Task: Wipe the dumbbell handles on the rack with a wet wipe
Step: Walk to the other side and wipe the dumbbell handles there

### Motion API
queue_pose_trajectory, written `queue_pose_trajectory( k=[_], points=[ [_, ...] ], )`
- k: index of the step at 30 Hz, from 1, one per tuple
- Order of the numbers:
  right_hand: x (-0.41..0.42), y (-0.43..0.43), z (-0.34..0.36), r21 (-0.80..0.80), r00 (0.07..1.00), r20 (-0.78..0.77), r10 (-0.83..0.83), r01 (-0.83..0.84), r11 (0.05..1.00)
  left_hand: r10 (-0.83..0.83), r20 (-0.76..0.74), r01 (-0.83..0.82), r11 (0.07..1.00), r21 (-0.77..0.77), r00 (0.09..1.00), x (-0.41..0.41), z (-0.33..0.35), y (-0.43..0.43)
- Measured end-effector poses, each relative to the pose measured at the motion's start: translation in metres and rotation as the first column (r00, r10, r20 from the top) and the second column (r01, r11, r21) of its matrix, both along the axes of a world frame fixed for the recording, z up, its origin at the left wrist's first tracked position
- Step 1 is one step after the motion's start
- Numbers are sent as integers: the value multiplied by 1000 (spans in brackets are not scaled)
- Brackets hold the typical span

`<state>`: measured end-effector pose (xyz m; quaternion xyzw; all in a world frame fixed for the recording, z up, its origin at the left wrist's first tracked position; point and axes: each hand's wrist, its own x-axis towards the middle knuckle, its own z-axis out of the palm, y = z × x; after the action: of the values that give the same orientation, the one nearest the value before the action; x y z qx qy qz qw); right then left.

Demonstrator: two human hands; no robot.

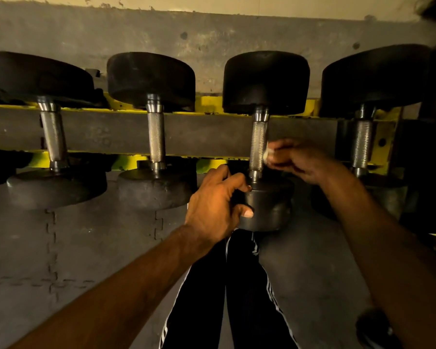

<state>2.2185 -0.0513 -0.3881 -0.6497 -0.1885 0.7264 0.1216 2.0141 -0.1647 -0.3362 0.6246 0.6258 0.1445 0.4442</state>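
Observation:
Several black dumbbells with knurled steel handles lie across a yellow and grey rack [186, 137]. The third dumbbell handle [258, 147] stands between my two hands. My left hand [217, 200] grips the near black head [267, 205] of that dumbbell, thumb on its rim. My right hand [297, 159] pinches a small white wet wipe [267, 154] against the right side of that handle. Other handles show at left [52, 137], centre [156, 137] and right [361, 144].
A grey concrete wall [212, 46] runs behind the rack. Grey interlocking floor mats [61, 248] lie below. My legs in dark trousers with white stripes [249, 285] stand under the rack's front edge. A dark band sits on my right wrist [375, 326].

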Motion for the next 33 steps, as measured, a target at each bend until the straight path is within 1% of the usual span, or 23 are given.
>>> queue_pose_trajectory(
  k=[1,2,3,4,5,6,7,8,9,10,12,14,15,16,17,19,22,24,29,33],
  points=[
    [5,-7,-3,-24,985,58,165,-163,986,6,-4,-6,1000,-21,1000,1,1,2],
    [6,-11,-3,-36,954,114,278,-275,961,10,-6,-11,999,-40,1000,2,2,4],
    [4,-12,-2,-28,937,164,309,-309,951,10,-11,-10,998,-60,1000,2,3,7],
    [0,-11,0,4,946,187,266,-272,962,9,-14,-10,997,-82,1000,2,4,9],
    [-3,-8,2,63,968,193,163,-178,982,7,-13,-8,995,-102,1000,3,5,10],
    [-6,-4,2,133,987,161,21,-42,990,6,-8,-7,993,-117,1000,4,6,11],
    [-8,0,3,183,988,105,-113,93,979,8,-2,-8,992,-128,1000,6,8,12],
    [-10,2,4,218,978,56,-201,184,958,8,-1,-8,991,-135,1000,8,9,12],
    [-12,4,5,241,974,58,-219,199,950,10,-2,-10,990,-144,1000,9,10,12],
    [-13,3,7,246,977,78,-197,173,954,9,-8,-10,988,-151,1000,9,11,12],
    [-13,-5,7,145,987,144,-71,50,988,4,-17,-7,986,-164,1000,6,10,12],
    [-10,-17,8,31,963,231,137,-148,988,4,-16,-7,985,-172,1000,5,11,13],
    [-9,-22,8,21,930,294,223,-240,971,3,-23,-7,985,-173,1000,6,12,14],
    [-9,-26,8,42,906,342,249,-279,959,-4,-39,-3,984,-177,999,7,14,16],
    [-11,-28,9,99,904,371,214,-267,959,-14,-55,4,984,-179,998,10,16,17],
    [-18,-30,13,271,905,421,68,-196,942,-36,-61,25,983,-182,997,13,19,22],
    [-30,-34,15,522,889,444,-110,-157,838,-61,-59,49,981,-186,996,13,21,25],
    [-34,-35,13,616,869,474,-143,-211,759,-61,-43,52,982,-183,997,12,20,23],
    [-36,-31,11,637,749,662,-43,-530,560,-50,-16,47,987,-155,999,8,15,18],
    [-39,-29,16,593,655,750,90,-727,345,-57,-16,54,989,-136,998,7,14,18]
  ],
)
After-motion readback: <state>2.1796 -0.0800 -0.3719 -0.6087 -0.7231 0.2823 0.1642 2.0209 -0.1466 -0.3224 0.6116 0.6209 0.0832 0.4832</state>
